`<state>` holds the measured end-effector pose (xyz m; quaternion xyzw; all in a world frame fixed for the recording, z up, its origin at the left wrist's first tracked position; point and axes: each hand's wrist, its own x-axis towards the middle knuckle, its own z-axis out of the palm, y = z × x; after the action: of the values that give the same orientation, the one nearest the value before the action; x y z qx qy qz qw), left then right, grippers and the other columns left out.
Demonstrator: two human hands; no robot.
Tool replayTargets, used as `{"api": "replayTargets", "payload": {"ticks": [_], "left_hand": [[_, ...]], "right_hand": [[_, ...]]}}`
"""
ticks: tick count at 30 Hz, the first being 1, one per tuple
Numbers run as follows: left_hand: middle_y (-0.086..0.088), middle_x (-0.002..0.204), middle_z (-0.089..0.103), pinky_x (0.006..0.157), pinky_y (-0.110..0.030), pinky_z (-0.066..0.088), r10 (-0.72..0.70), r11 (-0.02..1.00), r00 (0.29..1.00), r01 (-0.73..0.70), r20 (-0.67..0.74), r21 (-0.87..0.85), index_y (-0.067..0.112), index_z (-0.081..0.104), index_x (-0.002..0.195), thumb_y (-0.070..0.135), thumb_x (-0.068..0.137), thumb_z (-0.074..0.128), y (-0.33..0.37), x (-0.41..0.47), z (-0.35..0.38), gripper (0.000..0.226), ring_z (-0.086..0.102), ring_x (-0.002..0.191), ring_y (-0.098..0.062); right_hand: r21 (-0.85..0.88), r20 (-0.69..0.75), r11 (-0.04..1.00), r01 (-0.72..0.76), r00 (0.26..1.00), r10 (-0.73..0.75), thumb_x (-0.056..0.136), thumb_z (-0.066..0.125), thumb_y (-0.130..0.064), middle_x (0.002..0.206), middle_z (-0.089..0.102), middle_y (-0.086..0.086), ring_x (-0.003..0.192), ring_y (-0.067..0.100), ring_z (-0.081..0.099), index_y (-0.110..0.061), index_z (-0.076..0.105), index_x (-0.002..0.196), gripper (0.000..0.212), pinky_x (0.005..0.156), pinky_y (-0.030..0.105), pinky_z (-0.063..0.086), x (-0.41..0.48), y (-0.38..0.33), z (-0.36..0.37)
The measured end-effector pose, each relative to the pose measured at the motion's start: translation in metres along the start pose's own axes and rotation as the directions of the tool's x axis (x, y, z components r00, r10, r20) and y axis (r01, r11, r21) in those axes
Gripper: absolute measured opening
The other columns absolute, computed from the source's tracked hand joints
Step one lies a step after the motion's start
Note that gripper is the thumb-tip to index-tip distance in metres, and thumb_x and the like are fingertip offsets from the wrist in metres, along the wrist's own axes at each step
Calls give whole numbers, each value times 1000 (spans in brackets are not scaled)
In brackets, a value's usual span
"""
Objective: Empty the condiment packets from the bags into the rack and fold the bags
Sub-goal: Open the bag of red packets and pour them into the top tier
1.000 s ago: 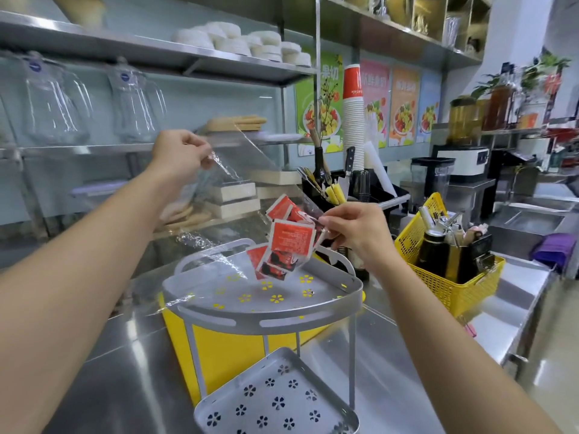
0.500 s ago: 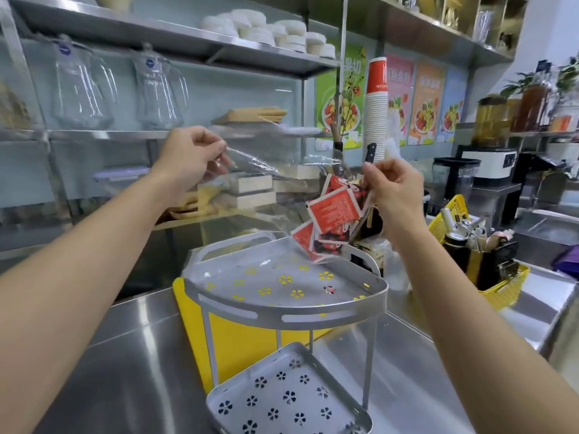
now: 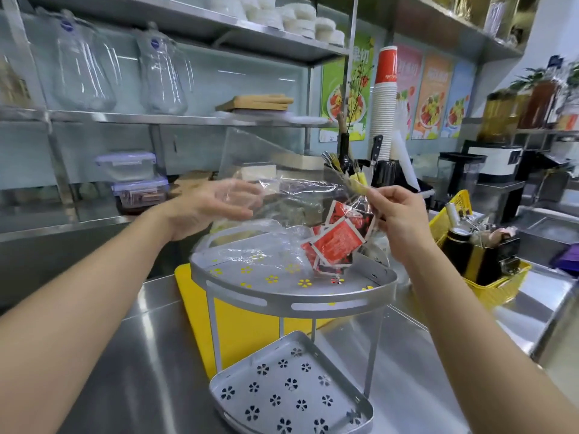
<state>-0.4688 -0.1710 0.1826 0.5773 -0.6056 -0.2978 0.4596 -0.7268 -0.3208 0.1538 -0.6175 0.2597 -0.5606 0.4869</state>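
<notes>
A clear plastic bag [image 3: 282, 195] hangs over the top tier [image 3: 294, 296] of a grey two-tier rack. Several red condiment packets [image 3: 336, 242] sit bunched in the bag's right end, their lowest edges just above or touching the tier. My right hand [image 3: 399, 217] pinches the bag's right corner above the packets. My left hand [image 3: 210, 208] is held out at the bag's left side with fingers straight, the film lying over them. The lower tier [image 3: 291, 394], with flower-shaped holes, holds nothing.
The rack stands on a steel counter [image 3: 141, 371] in front of a yellow board [image 3: 241, 324]. A yellow basket [image 3: 492, 289] of bottles and tools is close on the right. Behind are a paper cup stack [image 3: 383, 98], a knife holder and shelves with glass jugs [image 3: 84, 64].
My left hand dropped from the bag's raised corner and its fingers straightened. The bag sagged, and the packets came down toward the top tier under my right hand.
</notes>
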Motion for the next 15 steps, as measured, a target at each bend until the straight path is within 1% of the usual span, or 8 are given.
{"api": "replayTargets", "payload": {"ticks": [1,3,4,6,8,9,11,15], "left_hand": [[2,106,70,83,-14,48,-25,997,999,23,24,67,14,66,101,20,60,81,-5,-1,1,44,64,99,-4],[-2,92,73,77,-14,48,7,967,994,21,-111,252,8,71,90,8,75,71,-6,-1,6,15,66,85,-5],[-3,80,73,70,-14,50,51,965,982,-1,-182,263,6,71,84,6,80,67,-5,1,7,6,67,74,-6],[-1,59,69,53,-19,54,100,988,952,-60,-288,146,9,68,74,3,83,63,3,4,6,12,65,52,-6],[-1,48,62,41,-27,52,141,987,931,-107,-337,119,15,65,70,12,82,64,14,6,-1,12,61,40,-9],[1,45,60,38,-27,50,165,980,929,-116,-330,164,18,64,68,18,81,65,18,6,-4,13,59,37,-11],[5,42,56,40,-31,48,174,953,942,-86,-288,292,21,64,68,24,81,65,17,5,-6,14,55,37,-11],[-4,56,62,45,-24,49,7,924,989,50,-149,378,15,59,74,13,87,59,-11,-3,6,13,61,43,-11]], "right_hand": [[17,-3,1000,-17,1000,18,87,62,-13,62,53,3,48,9,52,-13,56,70,19,43,17,42,-1,1,-2],[45,-14,998,-34,999,35,88,60,-11,61,53,3,43,5,53,-11,56,70,18,39,15,42,-2,1,-4],[63,-27,997,-34,999,36,88,60,-10,59,55,2,41,3,53,-10,56,71,18,38,14,43,-3,0,-4],[105,-64,994,-26,997,33,89,59,-8,50,59,-3,37,0,54,-9,57,73,15,37,14,43,-3,-1,-5],[120,-109,993,-16,994,29,89,59,-10,51,60,-4,36,0,53,-9,57,75,14,35,13,40,-4,-2,-5],[117,-131,993,-12,991,28,89,59,-10,55,59,-1,35,-1,51,-10,58,74,14,33,12,38,-5,-3,-5],[103,-168,995,-5,986,22,88,60,-12,60,54,3,31,-2,45,-12,56,73,16,30,11,33,-4,-3,-4],[52,-211,998,19,977,-7,87,62,-13,57,54,0,31,-3,45,-14,57,73,15,31,10,34,-4,-1,-2]]}}
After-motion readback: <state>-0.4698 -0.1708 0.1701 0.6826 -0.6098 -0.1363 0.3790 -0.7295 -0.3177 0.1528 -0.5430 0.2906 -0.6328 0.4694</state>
